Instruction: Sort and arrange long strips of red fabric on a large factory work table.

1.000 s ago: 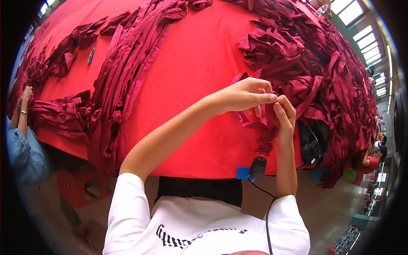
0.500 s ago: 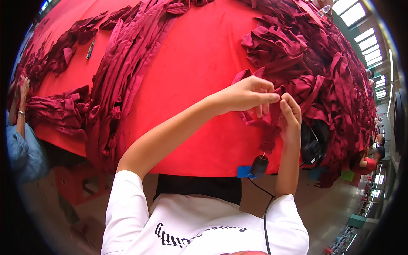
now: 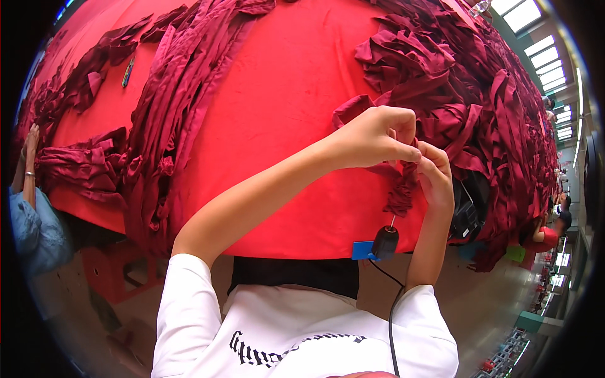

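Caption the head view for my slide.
Left hand and right hand handle maroon fabric, bunched above a black tool, over a red table.

1. The left forearm (image 3: pixel 265 189) is bare and slants from a bent elbow (image 3: pixel 192 242), left of the lower centre, up toward the right of centre.
2. The left hand (image 3: pixel 381 135) sits right of the frame's centre, knuckles arched upward, thumb and curled index finger drawn close together.
3. The right forearm (image 3: pixel 430 242) rises steeply from the lower right, nearly upright.
4. The right hand (image 3: pixel 438 173) bends leftward there, fingers curled, its fingertips meeting the left thumb (image 3: pixel 406 152).
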Demonstrator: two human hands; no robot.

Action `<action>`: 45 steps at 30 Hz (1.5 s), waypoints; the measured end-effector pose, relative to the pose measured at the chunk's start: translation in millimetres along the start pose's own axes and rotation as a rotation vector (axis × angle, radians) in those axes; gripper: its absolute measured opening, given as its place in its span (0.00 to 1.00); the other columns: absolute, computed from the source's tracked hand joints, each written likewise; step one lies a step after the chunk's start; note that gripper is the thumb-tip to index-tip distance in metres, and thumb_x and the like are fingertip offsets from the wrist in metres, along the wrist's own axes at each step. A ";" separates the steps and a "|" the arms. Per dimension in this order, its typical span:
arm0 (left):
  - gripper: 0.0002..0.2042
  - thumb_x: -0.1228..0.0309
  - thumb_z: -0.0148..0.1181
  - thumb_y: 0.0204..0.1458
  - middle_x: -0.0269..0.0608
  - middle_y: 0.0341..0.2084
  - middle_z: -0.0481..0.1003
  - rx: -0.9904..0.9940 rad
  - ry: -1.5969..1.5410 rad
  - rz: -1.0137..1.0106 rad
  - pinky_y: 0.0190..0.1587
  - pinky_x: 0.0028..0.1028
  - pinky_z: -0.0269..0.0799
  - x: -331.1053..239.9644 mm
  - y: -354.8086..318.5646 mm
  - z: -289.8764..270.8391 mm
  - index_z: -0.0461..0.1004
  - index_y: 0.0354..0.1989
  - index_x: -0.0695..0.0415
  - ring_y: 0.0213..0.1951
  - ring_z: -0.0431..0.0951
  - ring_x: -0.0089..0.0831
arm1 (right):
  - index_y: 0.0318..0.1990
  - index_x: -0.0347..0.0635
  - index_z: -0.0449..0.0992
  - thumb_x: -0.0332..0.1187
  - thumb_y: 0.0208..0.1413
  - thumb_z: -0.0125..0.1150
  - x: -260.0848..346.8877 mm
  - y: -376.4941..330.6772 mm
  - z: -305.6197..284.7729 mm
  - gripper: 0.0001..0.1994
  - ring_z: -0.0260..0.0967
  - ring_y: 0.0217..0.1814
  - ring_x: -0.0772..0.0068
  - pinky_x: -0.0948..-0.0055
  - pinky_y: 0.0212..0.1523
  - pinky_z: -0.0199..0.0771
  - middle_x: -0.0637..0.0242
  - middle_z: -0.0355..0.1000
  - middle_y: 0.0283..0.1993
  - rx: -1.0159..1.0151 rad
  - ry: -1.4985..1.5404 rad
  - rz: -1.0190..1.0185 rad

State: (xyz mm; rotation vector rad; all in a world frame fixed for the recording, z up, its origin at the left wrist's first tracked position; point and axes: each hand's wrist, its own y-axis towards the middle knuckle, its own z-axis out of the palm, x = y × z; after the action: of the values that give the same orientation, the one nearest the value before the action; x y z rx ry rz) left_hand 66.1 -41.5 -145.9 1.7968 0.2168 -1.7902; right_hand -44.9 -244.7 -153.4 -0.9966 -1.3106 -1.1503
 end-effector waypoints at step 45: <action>0.21 0.58 0.61 0.63 0.32 0.15 0.73 -0.098 -0.011 -0.136 0.23 0.20 0.67 9.7 1.3 15.9 0.77 0.21 0.62 0.20 0.73 0.17 | 0.44 0.38 0.77 0.32 0.69 0.55 -3.7 7.8 18.4 0.08 0.66 0.27 0.85 0.82 0.30 0.67 0.74 0.72 0.30 -0.449 -0.022 -0.057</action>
State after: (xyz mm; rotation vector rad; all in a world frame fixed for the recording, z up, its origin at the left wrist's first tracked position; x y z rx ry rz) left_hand 53.9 -53.3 -153.6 1.7391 0.4241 -1.8480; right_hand -40.4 -225.0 -155.6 -1.3025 -1.1246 -1.5204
